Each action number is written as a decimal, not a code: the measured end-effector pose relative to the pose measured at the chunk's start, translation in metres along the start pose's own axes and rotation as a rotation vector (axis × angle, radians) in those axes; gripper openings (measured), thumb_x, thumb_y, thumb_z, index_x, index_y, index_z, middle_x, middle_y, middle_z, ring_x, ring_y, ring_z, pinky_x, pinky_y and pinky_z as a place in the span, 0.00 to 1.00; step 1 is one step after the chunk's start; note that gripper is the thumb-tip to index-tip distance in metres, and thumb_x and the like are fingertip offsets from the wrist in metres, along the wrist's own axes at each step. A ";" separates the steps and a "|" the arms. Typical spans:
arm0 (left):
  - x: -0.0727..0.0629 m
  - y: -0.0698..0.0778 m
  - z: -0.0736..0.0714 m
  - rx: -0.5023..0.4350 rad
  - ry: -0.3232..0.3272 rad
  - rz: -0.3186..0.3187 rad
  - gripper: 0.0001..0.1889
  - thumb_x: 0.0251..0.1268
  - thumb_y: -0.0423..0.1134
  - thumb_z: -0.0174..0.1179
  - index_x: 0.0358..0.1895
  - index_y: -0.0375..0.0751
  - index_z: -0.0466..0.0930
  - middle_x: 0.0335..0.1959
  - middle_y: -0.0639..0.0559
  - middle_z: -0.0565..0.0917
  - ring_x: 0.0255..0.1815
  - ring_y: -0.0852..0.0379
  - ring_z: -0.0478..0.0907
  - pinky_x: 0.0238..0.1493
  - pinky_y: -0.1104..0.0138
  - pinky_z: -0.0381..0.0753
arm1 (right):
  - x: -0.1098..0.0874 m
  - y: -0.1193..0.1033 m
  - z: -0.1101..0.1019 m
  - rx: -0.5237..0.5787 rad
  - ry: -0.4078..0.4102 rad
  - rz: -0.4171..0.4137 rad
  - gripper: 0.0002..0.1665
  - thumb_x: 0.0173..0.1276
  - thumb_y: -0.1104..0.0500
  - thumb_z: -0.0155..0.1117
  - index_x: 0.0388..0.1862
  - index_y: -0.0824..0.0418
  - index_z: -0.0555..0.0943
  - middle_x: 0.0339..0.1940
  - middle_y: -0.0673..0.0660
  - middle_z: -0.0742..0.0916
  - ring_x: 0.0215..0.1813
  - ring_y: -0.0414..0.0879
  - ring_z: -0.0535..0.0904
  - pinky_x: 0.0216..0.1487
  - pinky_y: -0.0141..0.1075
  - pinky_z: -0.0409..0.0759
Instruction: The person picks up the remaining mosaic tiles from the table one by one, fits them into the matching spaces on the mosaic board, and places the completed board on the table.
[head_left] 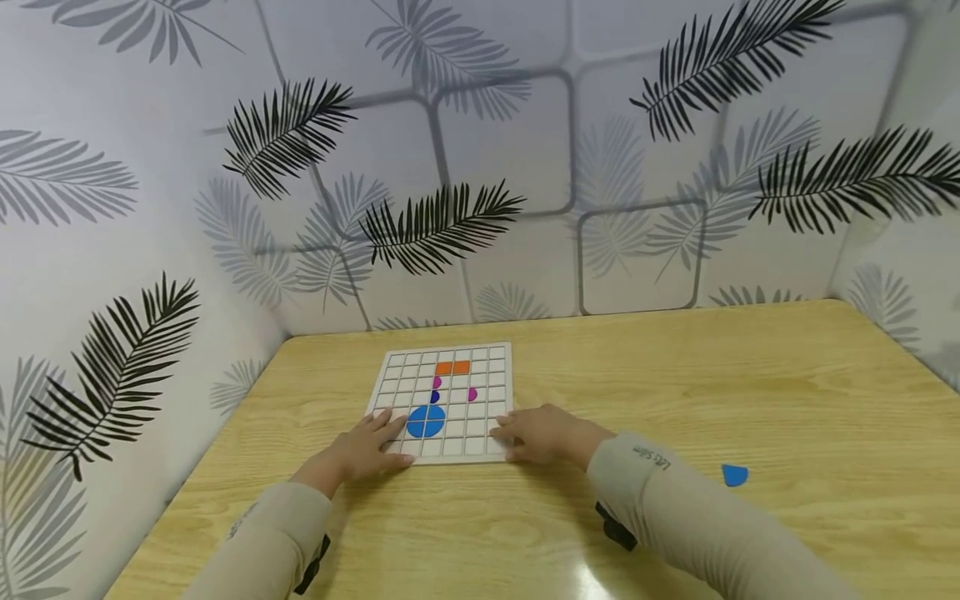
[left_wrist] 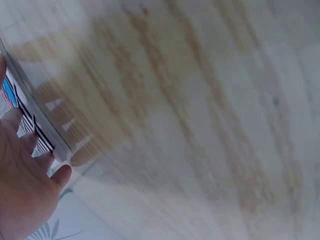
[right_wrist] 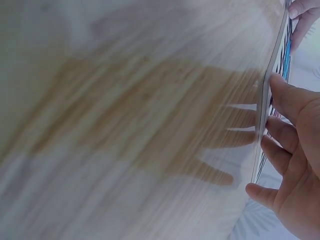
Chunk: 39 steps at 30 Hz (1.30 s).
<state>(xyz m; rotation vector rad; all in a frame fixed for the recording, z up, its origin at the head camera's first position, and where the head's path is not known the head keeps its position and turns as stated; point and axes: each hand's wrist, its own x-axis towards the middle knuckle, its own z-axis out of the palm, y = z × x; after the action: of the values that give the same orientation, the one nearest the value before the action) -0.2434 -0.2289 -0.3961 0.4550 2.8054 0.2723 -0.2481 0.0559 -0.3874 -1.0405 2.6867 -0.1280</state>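
Note:
A white gridded board lies flat on the wooden table. It carries two orange squares, two magenta half-rounds, a dark blue half-round and a large blue disc split by grid lines. My left hand rests at the board's near left corner, fingers spread over its edge and thumb along the front. On the opposite side my right hand touches the right edge with its fingertips. In the right wrist view the right thumb and lightly bent fingers meet the board's rim.
A loose blue quarter-round piece lies on the wooden table, right of my right forearm. Leaf-patterned walls stand behind the table and on both sides. Dark straps show under both wrists.

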 end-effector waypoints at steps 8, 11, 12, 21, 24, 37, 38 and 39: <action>-0.004 0.010 0.001 0.032 -0.014 0.042 0.38 0.53 0.62 0.49 0.65 0.44 0.55 0.65 0.40 0.52 0.64 0.38 0.46 0.54 0.44 0.51 | -0.015 0.007 0.001 -0.029 -0.003 -0.010 0.25 0.65 0.49 0.49 0.61 0.51 0.66 0.62 0.50 0.67 0.63 0.45 0.58 0.58 0.47 0.56; -0.005 0.015 0.001 0.051 -0.021 0.051 0.38 0.54 0.61 0.49 0.65 0.44 0.55 0.65 0.41 0.52 0.64 0.39 0.46 0.55 0.46 0.52 | -0.021 0.009 0.000 -0.029 -0.002 -0.006 0.24 0.65 0.49 0.49 0.60 0.50 0.67 0.62 0.49 0.67 0.63 0.45 0.58 0.58 0.47 0.56; -0.006 0.016 0.001 0.058 -0.023 0.055 0.38 0.54 0.61 0.48 0.65 0.44 0.55 0.65 0.42 0.52 0.64 0.40 0.46 0.56 0.47 0.52 | -0.022 0.010 0.001 -0.034 -0.003 -0.005 0.24 0.65 0.49 0.49 0.60 0.50 0.67 0.62 0.49 0.67 0.63 0.45 0.58 0.58 0.48 0.55; -0.012 0.034 0.002 0.100 -0.034 0.110 0.36 0.56 0.60 0.48 0.65 0.45 0.55 0.65 0.44 0.54 0.64 0.42 0.47 0.54 0.43 0.52 | -0.043 0.023 0.006 -0.011 0.019 -0.028 0.23 0.65 0.51 0.50 0.59 0.50 0.68 0.61 0.50 0.68 0.63 0.46 0.59 0.57 0.53 0.55; -0.013 0.040 0.003 0.108 -0.035 0.116 0.36 0.56 0.60 0.47 0.65 0.47 0.54 0.65 0.46 0.54 0.65 0.43 0.47 0.54 0.43 0.51 | -0.050 0.027 0.007 0.011 0.027 -0.036 0.23 0.64 0.51 0.50 0.59 0.51 0.69 0.61 0.51 0.69 0.63 0.47 0.60 0.56 0.52 0.56; -0.005 0.052 0.005 0.088 -0.029 0.152 0.35 0.56 0.61 0.47 0.65 0.49 0.54 0.66 0.47 0.52 0.65 0.44 0.45 0.55 0.45 0.51 | -0.074 0.038 0.006 0.065 0.071 -0.057 0.24 0.63 0.51 0.53 0.58 0.55 0.69 0.59 0.55 0.70 0.61 0.51 0.62 0.55 0.55 0.56; -0.004 0.052 0.006 0.087 -0.029 0.158 0.35 0.56 0.61 0.47 0.65 0.49 0.54 0.66 0.47 0.52 0.65 0.43 0.45 0.55 0.45 0.51 | -0.075 0.039 0.007 0.059 0.075 -0.061 0.25 0.62 0.51 0.53 0.58 0.55 0.70 0.59 0.55 0.70 0.61 0.51 0.62 0.55 0.55 0.56; -0.004 0.052 0.007 0.085 -0.032 0.165 0.35 0.56 0.61 0.47 0.65 0.48 0.54 0.66 0.46 0.52 0.65 0.43 0.45 0.55 0.45 0.51 | -0.077 0.040 0.008 0.051 0.076 -0.064 0.25 0.62 0.50 0.53 0.58 0.55 0.70 0.59 0.55 0.71 0.60 0.51 0.63 0.54 0.55 0.57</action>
<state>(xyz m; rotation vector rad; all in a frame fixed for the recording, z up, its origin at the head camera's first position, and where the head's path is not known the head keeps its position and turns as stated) -0.2231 -0.1809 -0.3901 0.7059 2.7601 0.1788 -0.2171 0.1367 -0.3863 -1.1290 2.7030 -0.2517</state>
